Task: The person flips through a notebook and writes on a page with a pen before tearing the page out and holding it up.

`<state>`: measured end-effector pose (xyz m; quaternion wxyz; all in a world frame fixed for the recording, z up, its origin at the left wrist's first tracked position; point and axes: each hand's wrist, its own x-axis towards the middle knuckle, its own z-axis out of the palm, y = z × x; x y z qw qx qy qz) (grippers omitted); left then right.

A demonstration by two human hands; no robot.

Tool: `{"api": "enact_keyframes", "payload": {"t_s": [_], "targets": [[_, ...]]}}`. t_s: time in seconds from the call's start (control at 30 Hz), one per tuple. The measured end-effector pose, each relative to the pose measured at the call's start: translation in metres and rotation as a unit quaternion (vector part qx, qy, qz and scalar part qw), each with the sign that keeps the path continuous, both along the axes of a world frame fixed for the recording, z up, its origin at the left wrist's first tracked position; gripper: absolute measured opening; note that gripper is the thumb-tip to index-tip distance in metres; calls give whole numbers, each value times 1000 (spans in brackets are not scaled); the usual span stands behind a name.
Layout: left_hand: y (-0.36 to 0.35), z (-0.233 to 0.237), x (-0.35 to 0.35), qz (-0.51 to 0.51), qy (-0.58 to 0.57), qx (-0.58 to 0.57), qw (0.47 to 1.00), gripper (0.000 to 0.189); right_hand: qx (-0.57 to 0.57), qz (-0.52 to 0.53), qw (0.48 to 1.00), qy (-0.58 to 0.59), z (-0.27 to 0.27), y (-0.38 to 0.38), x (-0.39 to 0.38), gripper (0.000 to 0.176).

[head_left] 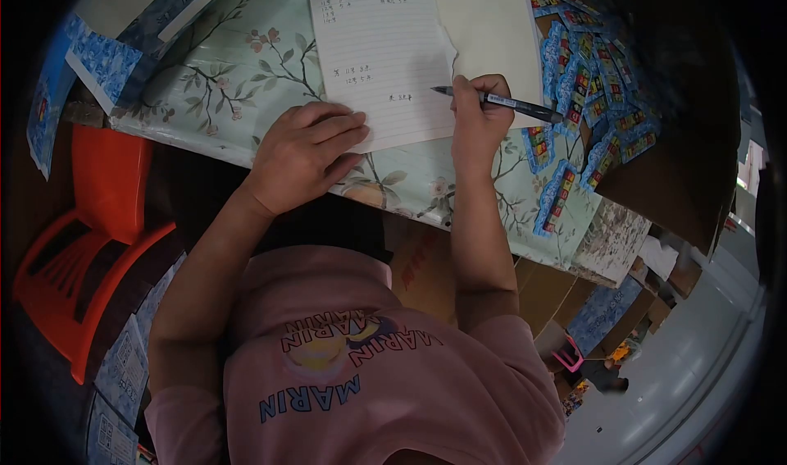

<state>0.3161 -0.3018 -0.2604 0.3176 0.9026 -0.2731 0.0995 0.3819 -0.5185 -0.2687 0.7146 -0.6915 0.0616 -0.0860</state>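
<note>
An open notebook (377, 55) with lined pages lies on the table, several short lines of handwriting on its left page. My right hand (479, 120) grips a black pen (520, 106) at the notebook's lower middle. The pen's tip points left over the page and looks clear of the paper. A torn paper edge runs down the notebook's middle, beside a blank cream page (488, 43). My left hand (307, 149) rests at the notebook's lower left corner, its fingers extended and lying close together on the page.
Many small blue, colourfully printed packets (574, 79) are heaped right of the notebook, by an open cardboard box (672, 137). A flowered tablecloth (238, 79) covers the table. Blue printed boxes (106, 63) stand at the upper left. An orange chair (98, 227) is at the left.
</note>
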Motion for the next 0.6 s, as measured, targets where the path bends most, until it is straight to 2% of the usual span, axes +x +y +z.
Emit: {"api": "enact_keyframes", "payload": {"t_s": [0.03,0.13,0.6], "targets": [[0,0,0,-1,0,-1,1000,31,-53,16,998,-24,0,1,-2,21],[0,2,0,1,-3,-5,1000,30,-71,55,996,-4,1,4,-8,20],[0,2,0,5,2,-10,1000,29,-98,89,991,-6,-2,9,-10,19]]}}
